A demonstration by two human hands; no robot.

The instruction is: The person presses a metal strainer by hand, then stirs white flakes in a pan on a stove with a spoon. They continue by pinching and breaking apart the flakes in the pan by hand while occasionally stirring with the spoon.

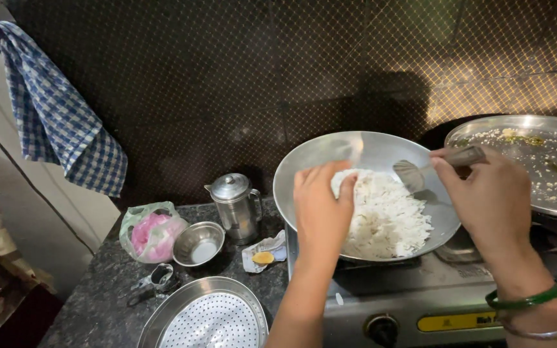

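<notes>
Lower left: perforated strainer (211, 319) sits empty on tabletop (101, 293). Centre: left hand (322, 206), fingers loosely curled, presses into flattened rice (391, 216) heaped in steel pan (311, 161). Right hand (490, 203) grips spoon (414, 173). Rice still white, unmixed.

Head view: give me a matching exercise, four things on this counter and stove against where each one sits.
Things:
1. spoon
2. lidded steel jug
3. perforated steel plate
4. checked cloth

Places:
A. hanging at the upper left by the wall
B. at the bottom edge of the counter, left of the stove
C. in the right hand, its bowl over the white flakes
D. on the dark counter behind the small steel bowl

Pairs: 1-C, 2-D, 3-B, 4-A. The left hand rests on the white flakes in the wide steel pan.
</notes>
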